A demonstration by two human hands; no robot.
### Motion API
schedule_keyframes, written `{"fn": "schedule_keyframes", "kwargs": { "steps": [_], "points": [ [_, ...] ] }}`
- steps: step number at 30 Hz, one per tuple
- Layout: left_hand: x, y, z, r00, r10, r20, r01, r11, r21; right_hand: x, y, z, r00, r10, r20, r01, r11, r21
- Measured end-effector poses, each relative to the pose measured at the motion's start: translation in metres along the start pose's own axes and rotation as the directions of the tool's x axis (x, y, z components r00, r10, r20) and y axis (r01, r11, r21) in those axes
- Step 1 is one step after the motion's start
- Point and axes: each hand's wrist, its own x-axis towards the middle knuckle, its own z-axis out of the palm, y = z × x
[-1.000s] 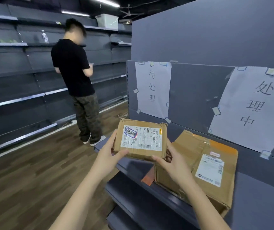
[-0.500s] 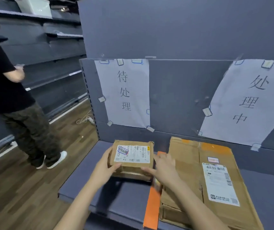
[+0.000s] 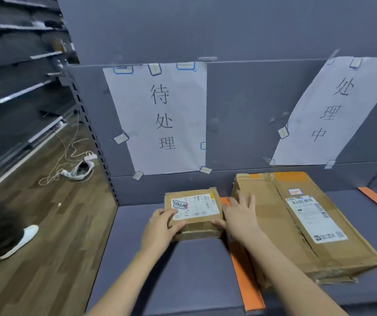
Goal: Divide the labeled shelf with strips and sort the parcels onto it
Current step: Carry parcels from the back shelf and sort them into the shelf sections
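My left hand (image 3: 160, 226) grips the small parcel's (image 3: 194, 213) near corner, right hand (image 3: 240, 215) spread flat against its side, seating it under the 待处理 sign (image 3: 160, 117), left of the orange strip (image 3: 246, 277) so sections stay separate.

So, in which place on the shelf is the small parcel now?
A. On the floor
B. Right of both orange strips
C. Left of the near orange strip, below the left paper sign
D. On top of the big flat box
C: the small parcel sits left of the near orange strip, under the left paper sign, with both hands on it.
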Motion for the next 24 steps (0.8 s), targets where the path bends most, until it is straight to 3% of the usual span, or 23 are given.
{"fn": "schedule_keyframes", "kwargs": {
  "steps": [6,9,16,20,24],
  "points": [
    [0.023,0.012,0.000,0.993,0.118,-0.021,-0.115,0.988,0.105,0.009,0.003,0.005,0.993,0.114,-0.028,-0.111,0.989,0.094],
    [0.034,0.015,-0.004,0.990,0.140,-0.012,-0.133,0.961,0.242,0.014,0.004,0.005,0.990,0.144,0.002,-0.143,0.982,0.124],
    [0.033,0.044,-0.002,0.962,0.274,0.005,-0.260,0.906,0.333,0.012,0.013,0.000,0.991,0.132,-0.038,-0.118,0.960,0.255],
    [0.032,0.096,0.013,0.905,0.423,0.044,-0.420,0.873,0.248,-0.004,0.041,-0.010,0.972,0.169,-0.164,-0.105,0.935,0.340],
    [0.023,0.176,0.037,0.800,0.594,0.082,-0.596,0.772,0.221,-0.036,0.099,-0.023,0.928,0.284,-0.240,-0.169,0.897,0.408]
  ]
}}
